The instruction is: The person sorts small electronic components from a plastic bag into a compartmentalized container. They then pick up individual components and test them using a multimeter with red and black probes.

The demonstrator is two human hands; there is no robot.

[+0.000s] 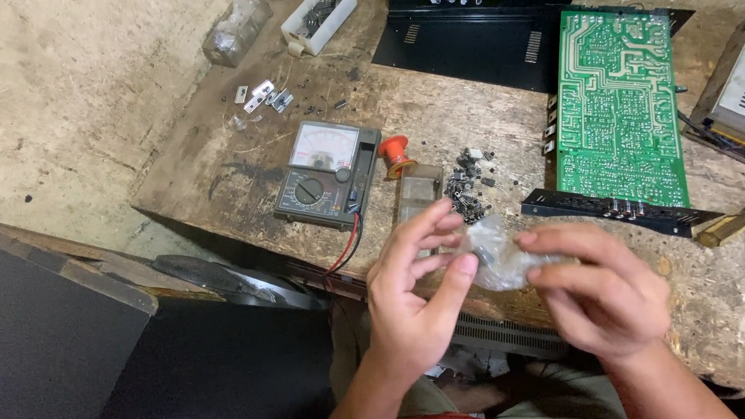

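My left hand (414,287) and my right hand (602,287) meet over the front edge of a worn wooden bench (435,106). Between their fingertips is a small clear plastic bag (496,254), crumpled and pinched from both sides. Just beyond it lies a heap of small dark electronic parts (469,184) beside a clear plastic box (416,191). What the bag holds is too blurred to tell.
An analog multimeter (325,174) with red and black leads lies left of the hands, a red spool (395,150) beside it. A green circuit board (619,111) on a black panel is at right. A white tray (318,19) of parts and a black case (473,29) are at the back.
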